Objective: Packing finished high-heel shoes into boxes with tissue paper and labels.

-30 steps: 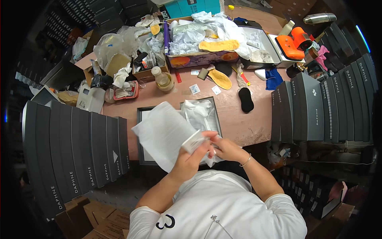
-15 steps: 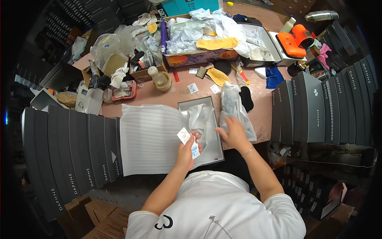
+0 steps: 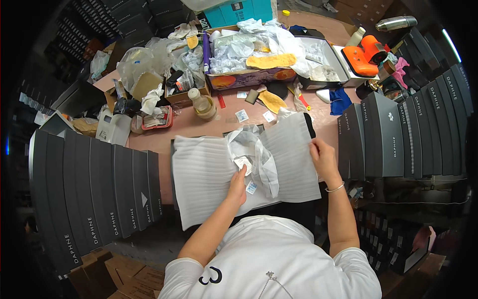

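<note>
A white foam sheet lies spread over an open grey shoe box, whose edge shows at the left. On its middle rests a bundle in thin, translucent white wrapping; its contents are hidden. My left hand is closed at the near side of the bundle, its thumb over a white card. A small white-and-blue packet shows beside that hand. My right hand pinches the right edge of the foam sheet, whose right part is raised over the table.
Grey shoe boxes stand in rows at the left and right. Behind are a carton of crumpled wrapping, a jar with a pale bottle, yellow insoles and an orange device.
My right hand has moved right and taken the foam sheet's edge, which now covers the wrapped bag there. My left hand has lowered the card against the bundle. The foam has shifted right.
</note>
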A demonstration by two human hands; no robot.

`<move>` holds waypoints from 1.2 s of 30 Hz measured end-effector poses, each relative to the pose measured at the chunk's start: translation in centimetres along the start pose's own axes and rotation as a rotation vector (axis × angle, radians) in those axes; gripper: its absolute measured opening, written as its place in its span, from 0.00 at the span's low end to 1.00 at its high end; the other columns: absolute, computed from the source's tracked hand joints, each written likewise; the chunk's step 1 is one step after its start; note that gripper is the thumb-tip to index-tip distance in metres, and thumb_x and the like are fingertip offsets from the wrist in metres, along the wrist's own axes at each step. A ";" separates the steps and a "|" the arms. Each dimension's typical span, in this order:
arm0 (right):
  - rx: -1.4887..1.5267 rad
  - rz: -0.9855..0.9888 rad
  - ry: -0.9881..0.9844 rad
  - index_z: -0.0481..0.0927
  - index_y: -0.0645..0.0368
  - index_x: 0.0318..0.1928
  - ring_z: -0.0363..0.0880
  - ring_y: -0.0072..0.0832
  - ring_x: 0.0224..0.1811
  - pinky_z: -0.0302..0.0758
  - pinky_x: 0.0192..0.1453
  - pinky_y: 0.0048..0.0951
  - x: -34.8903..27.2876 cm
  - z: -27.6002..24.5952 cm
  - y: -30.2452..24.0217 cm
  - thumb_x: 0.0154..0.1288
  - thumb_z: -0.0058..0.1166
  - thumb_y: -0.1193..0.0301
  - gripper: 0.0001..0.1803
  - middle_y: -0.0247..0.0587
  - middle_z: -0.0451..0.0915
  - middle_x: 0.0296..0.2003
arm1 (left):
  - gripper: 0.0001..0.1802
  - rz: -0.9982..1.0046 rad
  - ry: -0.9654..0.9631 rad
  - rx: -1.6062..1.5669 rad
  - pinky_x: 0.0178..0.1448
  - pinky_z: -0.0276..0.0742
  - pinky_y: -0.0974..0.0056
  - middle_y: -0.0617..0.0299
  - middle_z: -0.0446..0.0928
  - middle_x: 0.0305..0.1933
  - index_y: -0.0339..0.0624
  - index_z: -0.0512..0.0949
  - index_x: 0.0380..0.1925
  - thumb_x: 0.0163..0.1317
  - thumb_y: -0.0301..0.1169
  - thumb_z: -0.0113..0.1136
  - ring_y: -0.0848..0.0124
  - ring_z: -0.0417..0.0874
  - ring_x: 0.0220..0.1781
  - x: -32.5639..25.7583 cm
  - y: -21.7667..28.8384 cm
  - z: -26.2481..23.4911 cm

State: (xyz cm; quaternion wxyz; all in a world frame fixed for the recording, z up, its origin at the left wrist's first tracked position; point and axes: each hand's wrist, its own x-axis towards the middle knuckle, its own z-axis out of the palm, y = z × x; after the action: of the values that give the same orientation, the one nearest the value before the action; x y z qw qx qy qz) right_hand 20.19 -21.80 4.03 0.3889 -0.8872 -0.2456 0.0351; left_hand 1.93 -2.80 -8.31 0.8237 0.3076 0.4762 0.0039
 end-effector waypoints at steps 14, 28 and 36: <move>0.076 -0.350 -0.354 0.72 0.62 0.54 0.79 0.43 0.41 0.77 0.44 0.37 -4.4 -1.4 -9.7 0.55 0.53 0.84 0.23 0.52 0.77 0.41 | 0.34 0.596 0.151 0.496 0.65 0.65 0.59 0.41 0.69 0.62 0.27 0.60 0.64 0.64 0.37 0.57 0.55 0.71 0.63 0.8 -1.9 -4.5; 0.988 0.418 -0.573 0.41 0.59 0.74 0.58 0.35 0.68 0.58 0.68 0.32 -5.1 9.7 -0.2 0.59 0.57 0.65 0.49 0.52 0.58 0.66 | 0.27 0.851 0.010 1.007 0.55 0.72 0.58 0.41 0.75 0.49 0.30 0.74 0.49 0.57 0.42 0.57 0.53 0.78 0.50 -4.6 6.5 -5.7; -0.050 0.040 -0.423 0.51 0.62 0.71 0.61 0.47 0.67 0.61 0.68 0.37 -4.7 16.7 6.0 0.56 0.60 0.66 0.45 0.60 0.59 0.65 | 0.36 0.463 -0.048 0.335 0.67 0.60 0.59 0.47 0.65 0.63 0.36 0.58 0.66 0.65 0.46 0.53 0.58 0.66 0.65 3.5 -1.8 -7.5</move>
State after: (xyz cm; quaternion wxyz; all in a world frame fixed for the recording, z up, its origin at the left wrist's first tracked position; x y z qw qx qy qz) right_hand 14.27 -16.27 -12.44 0.3058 -0.8741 -0.3051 0.2222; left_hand -2.57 0.57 -14.62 0.7496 0.5401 0.3679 0.1056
